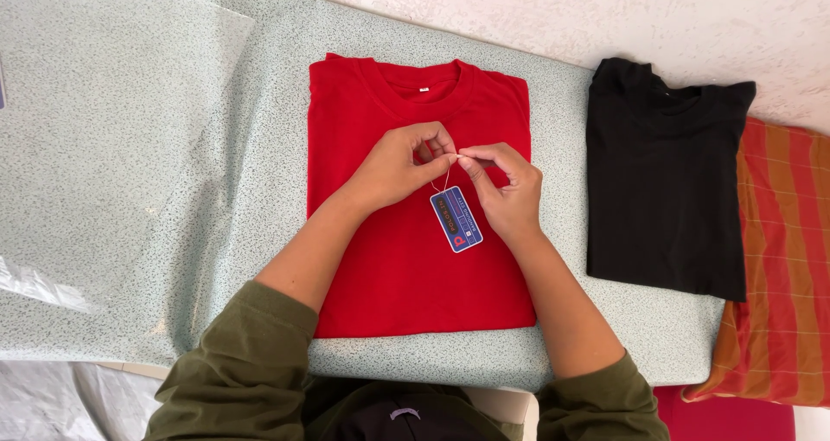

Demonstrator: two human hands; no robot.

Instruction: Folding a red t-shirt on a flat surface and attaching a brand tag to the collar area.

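Speckled pale-green tabletop (173, 190) carrying folded red T-shirt (415, 268) at centre, folded black T-shirt (664, 182) lying to right, striped orange cloth (782, 259) beyond it. Left hand (396, 169) and right hand (508, 190) meeting over red shirt, each grip pinching thin string (443, 180); blue hang tag (456, 220) dangling below fingertips, resting on shirt.

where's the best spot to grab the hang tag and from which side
Probably by its lower long edges, coming from below, nearer the person. The tag is a small flat card lying tilted on the red shirt, and its lower end is bare. Its top end is crowded: the string runs up to where the left hand and right hand pinch it.
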